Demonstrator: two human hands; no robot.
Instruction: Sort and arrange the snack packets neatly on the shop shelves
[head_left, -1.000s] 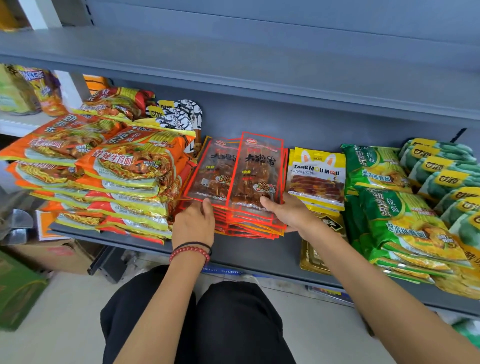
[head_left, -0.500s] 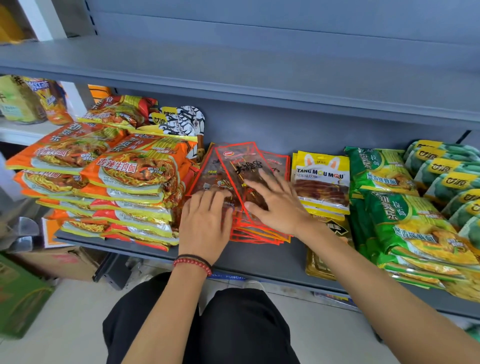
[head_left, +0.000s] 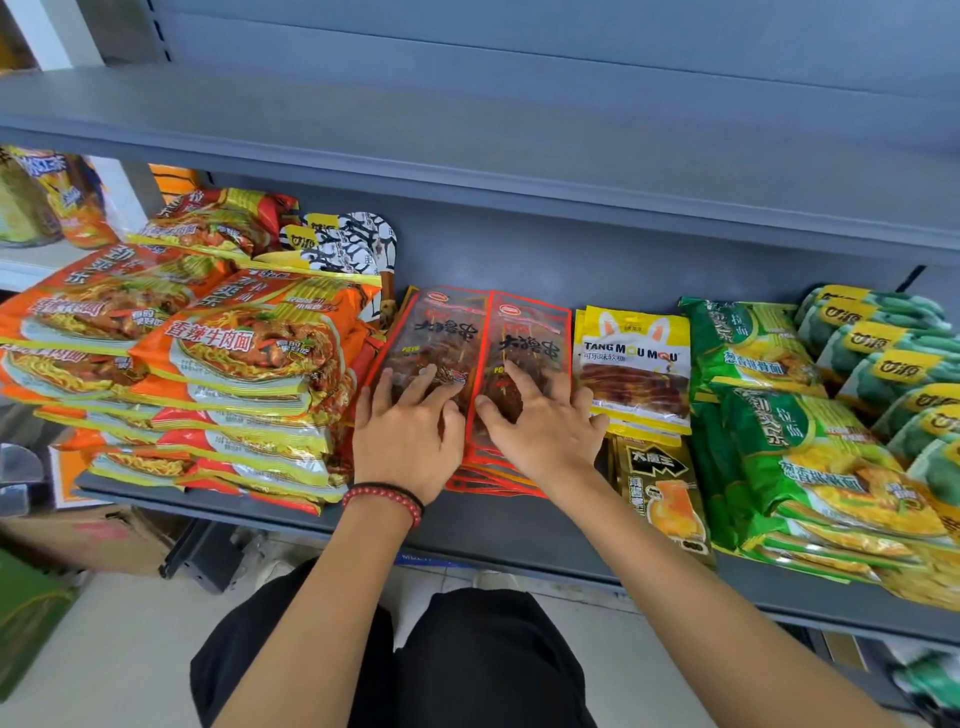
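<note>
Pressing down now, both hands flat on the red packets (head_left: 530, 332), which sit mid-shelf (head_left: 483, 530) between the orange noodles (head_left: 244, 358) and the yellow packets (head_left: 634, 374). Left hand (head_left: 410, 441) is spread over the left-hand top packet, right hand (head_left: 545, 436) over the one beside it. Fingers are straight and splayed, so nothing is gripped or pinched; this is palms and pads holding the pile down.

By my reading, this is the squaring-up step: the reds are being flattened and lined into two neat columns.

Compare a second ago, when both hands were at the front edge of the pile with the top packets tipped up. Half a second ago the top ones lay skewed and overlapping under the fingers. Now they lie side by side, long edges touching, labels facing up.

What's next? Lower packets fan out at the front, red corners poking past the wrists. I'd say that calls for a nudge back from the front edge, keeping the top two from sliding, then checking the gap to the yellow packets.
</note>
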